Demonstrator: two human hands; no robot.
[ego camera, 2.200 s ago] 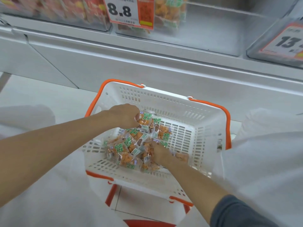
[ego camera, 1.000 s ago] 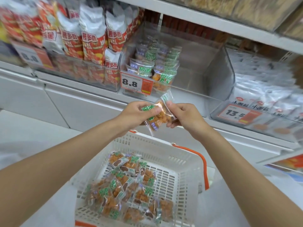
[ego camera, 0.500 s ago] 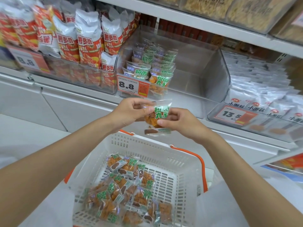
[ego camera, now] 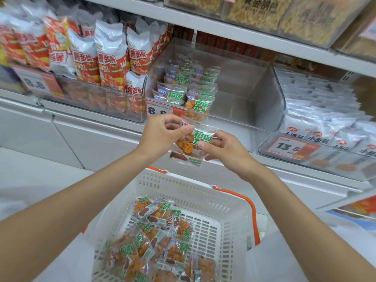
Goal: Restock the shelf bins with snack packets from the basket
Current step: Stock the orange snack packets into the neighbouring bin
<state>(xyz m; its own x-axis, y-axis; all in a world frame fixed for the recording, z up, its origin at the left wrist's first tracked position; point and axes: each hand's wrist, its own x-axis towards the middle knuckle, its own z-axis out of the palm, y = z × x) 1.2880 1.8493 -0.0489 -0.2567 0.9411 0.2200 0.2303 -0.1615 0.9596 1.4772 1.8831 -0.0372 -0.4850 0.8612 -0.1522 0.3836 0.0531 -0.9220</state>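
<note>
Pinching snack packet (ego camera: 191,142) with left hand (ego camera: 162,135) and right hand (ego camera: 225,151), over basket (ego camera: 183,186), in front of clear bin (ego camera: 274,102); price tag (ego camera: 160,110) behind knuckles, chip bags (ego camera: 107,64) left.

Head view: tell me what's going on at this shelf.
A person is restocking snacks. The left hand and right hand together pinch one snack packet by its edges, held up in front of the clear bin and not yet inside it. That bin has matching packets stacked on its left side, and its right side is bare. Below, the white basket holds a loose pile of packets waiting to go up.
</note>
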